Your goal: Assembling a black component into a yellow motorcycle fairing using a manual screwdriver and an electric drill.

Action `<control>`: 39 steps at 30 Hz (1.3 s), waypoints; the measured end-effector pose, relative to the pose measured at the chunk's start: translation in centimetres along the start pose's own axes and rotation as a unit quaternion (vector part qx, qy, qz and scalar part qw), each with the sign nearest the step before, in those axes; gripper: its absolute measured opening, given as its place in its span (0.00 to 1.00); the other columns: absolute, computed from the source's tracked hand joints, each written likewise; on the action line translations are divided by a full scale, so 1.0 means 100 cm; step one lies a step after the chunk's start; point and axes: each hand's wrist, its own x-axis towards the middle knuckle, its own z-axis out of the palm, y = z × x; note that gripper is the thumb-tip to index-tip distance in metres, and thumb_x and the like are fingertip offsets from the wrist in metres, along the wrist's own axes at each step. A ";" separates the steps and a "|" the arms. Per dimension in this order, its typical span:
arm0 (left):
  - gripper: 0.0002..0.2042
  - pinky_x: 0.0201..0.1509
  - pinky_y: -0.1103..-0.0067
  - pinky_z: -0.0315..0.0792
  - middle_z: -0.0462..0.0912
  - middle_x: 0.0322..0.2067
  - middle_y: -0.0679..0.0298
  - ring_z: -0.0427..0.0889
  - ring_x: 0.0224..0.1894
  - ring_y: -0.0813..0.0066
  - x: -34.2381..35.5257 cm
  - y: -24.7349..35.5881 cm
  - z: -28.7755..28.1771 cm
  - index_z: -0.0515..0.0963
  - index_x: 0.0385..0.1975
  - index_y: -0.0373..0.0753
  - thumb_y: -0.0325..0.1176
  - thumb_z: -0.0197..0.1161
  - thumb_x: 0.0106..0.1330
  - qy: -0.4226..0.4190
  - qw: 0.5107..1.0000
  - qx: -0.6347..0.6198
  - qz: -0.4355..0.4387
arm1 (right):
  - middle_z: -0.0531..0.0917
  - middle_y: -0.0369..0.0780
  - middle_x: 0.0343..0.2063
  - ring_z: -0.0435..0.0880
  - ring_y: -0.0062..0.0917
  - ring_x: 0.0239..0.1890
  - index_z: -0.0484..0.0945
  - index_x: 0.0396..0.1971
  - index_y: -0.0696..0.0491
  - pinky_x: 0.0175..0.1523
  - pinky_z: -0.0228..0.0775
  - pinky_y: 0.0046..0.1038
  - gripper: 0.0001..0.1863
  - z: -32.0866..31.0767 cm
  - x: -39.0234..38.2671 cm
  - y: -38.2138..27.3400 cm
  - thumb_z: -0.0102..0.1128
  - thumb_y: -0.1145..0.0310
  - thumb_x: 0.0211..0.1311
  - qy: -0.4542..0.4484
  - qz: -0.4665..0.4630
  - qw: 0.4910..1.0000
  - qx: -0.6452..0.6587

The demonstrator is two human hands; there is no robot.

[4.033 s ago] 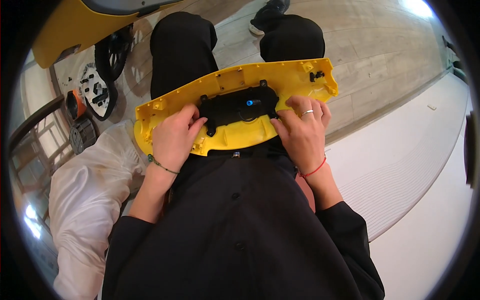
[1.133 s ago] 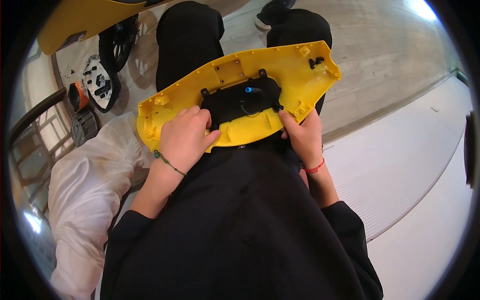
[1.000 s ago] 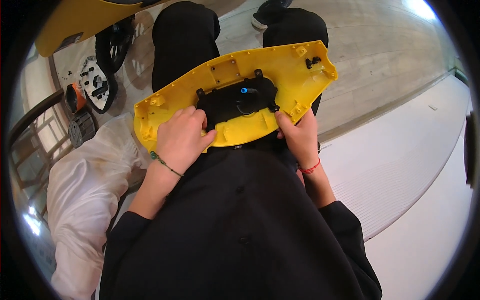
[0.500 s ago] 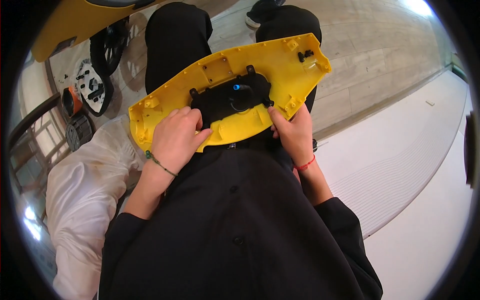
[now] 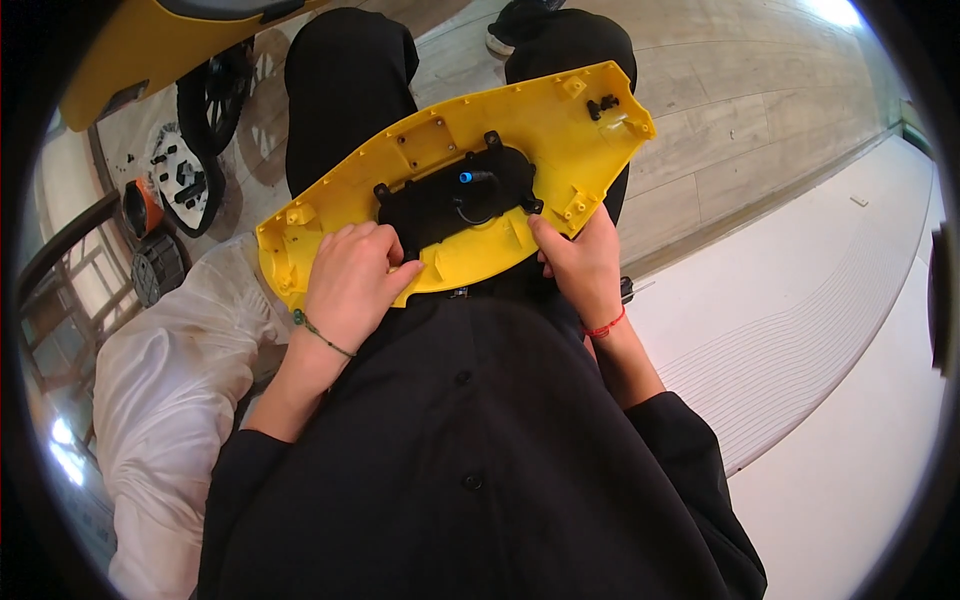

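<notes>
A curved yellow plastic panel (image 5: pixel 479 255) lies tilted across my lap, inner side up, right end higher. A black housing (image 5: pixel 430 210) sits in its middle, with a short blue-tipped connector (image 5: pixel 466 177) and a thin cable loop. Small black fittings (image 5: pixel 602 106) sit at the right end. My left hand (image 5: pixel 348 277) has bent fingers on the panel's near-left edge, by the housing, partly covering that corner. My right hand (image 5: pixel 583 258) grips the near-right edge, thumb at a black tab of the housing. The fingers under the panel are partly hidden.
Yellow bodywork (image 5: pixel 120 75) at upper left; black wheel-like parts (image 5: pixel 215 95), a white tray (image 5: pixel 178 170) with black pieces, an orange-black part (image 5: pixel 142 208) and a grey part (image 5: pixel 158 268) below. Pale draped fabric (image 5: pixel 165 400) at left; plank floor (image 5: pixel 720 150); a white ribbed board (image 5: pixel 780 340) at right.
Compared with four seconds ago, the panel's right end is raised and my right hand has dropped from atop it to gripping its edge. Recently the panel has shifted slightly up and left.
</notes>
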 end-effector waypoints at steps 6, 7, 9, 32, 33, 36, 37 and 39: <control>0.11 0.33 0.70 0.65 0.72 0.19 0.62 0.72 0.27 0.63 0.000 0.000 0.005 0.75 0.18 0.37 0.35 0.69 0.49 0.023 1.000 0.011 0.004 | 0.76 0.34 0.19 0.72 0.13 0.15 0.70 0.38 0.59 0.18 0.64 0.17 0.11 0.000 0.000 0.001 0.58 0.72 0.58 -0.006 0.007 1.000 0.024; 0.11 0.33 0.70 0.65 0.72 0.19 0.62 0.72 0.27 0.63 0.000 0.000 0.005 0.75 0.18 0.37 0.35 0.69 0.49 0.023 1.000 0.011 0.003 | 0.76 0.34 0.19 0.72 0.13 0.15 0.70 0.38 0.59 0.18 0.63 0.17 0.11 0.000 0.001 0.001 0.58 0.72 0.58 -0.006 0.009 1.000 0.023; 0.11 0.34 0.70 0.64 0.72 0.20 0.62 0.72 0.28 0.63 0.000 0.000 0.006 0.74 0.18 0.37 0.35 0.69 0.49 0.027 1.000 0.007 0.002 | 0.75 0.34 0.19 0.72 0.13 0.15 0.70 0.38 0.59 0.18 0.63 0.17 0.11 -0.001 0.001 0.001 0.58 0.72 0.58 -0.006 0.010 1.000 0.022; 0.11 0.34 0.69 0.67 0.74 0.21 0.61 0.75 0.29 0.61 -0.004 -0.003 -0.002 0.74 0.19 0.39 0.37 0.68 0.49 0.048 0.998 0.005 0.049 | 0.78 0.36 0.22 0.73 0.16 0.16 0.72 0.38 0.58 0.22 0.65 0.20 0.10 0.004 -0.003 0.002 0.59 0.73 0.57 0.025 -0.009 0.999 0.031; 0.11 0.35 0.68 0.67 0.75 0.21 0.60 0.76 0.29 0.60 -0.005 -0.007 -0.007 0.75 0.19 0.39 0.38 0.67 0.49 0.046 0.998 0.010 0.048 | 0.78 0.35 0.22 0.73 0.16 0.16 0.72 0.37 0.58 0.22 0.64 0.20 0.10 0.008 -0.003 0.000 0.59 0.72 0.58 0.019 0.009 0.999 0.035; 0.10 0.35 0.68 0.68 0.76 0.22 0.59 0.77 0.30 0.59 -0.001 -0.007 0.000 0.75 0.20 0.39 0.39 0.66 0.51 0.030 0.998 0.019 0.045 | 0.75 0.33 0.21 0.70 0.15 0.16 0.72 0.37 0.55 0.20 0.60 0.19 0.09 0.000 0.000 0.010 0.59 0.70 0.59 0.001 -0.008 1.000 0.030; 0.10 0.36 0.68 0.68 0.76 0.23 0.59 0.77 0.31 0.59 0.001 -0.005 -0.001 0.75 0.21 0.39 0.39 0.65 0.52 0.022 0.998 0.027 0.047 | 0.74 0.32 0.20 0.69 0.14 0.15 0.71 0.38 0.55 0.18 0.58 0.18 0.09 -0.002 -0.001 0.011 0.58 0.71 0.59 0.006 0.011 0.998 0.055; 0.10 0.37 0.68 0.67 0.76 0.25 0.60 0.76 0.33 0.60 0.001 -0.008 -0.001 0.74 0.23 0.40 0.40 0.64 0.54 0.000 0.999 0.033 0.043 | 0.73 0.32 0.18 0.67 0.14 0.11 0.70 0.39 0.54 0.13 0.56 0.17 0.08 0.000 -0.004 0.011 0.56 0.73 0.60 -0.022 0.050 0.994 0.095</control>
